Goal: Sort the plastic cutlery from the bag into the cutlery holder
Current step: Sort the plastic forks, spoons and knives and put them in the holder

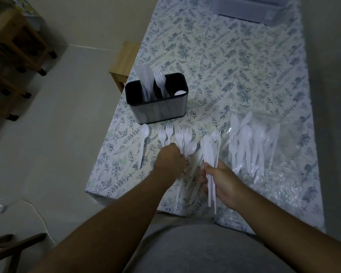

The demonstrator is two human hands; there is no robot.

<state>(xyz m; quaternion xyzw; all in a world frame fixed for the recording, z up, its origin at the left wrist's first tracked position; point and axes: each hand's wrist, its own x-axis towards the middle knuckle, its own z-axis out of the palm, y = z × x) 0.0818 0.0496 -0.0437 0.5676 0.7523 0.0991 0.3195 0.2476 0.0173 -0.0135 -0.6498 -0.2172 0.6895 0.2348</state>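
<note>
The metal cutlery holder with a black insert stands near the table's left edge; knives, forks and a spoon stick up from its three compartments. Loose white forks and a lone spoon lie in front of it. My left hand is curled over cutlery on the cloth, at the stem of a white spoon. My right hand grips a bundle of white knives, tips pointing away from me. A clear plastic bag on the right holds several more spoons and forks.
A floral tablecloth covers the table. A white appliance sits at the far end. A wooden stool stands beside the table's left edge, and wooden shelves line the left wall.
</note>
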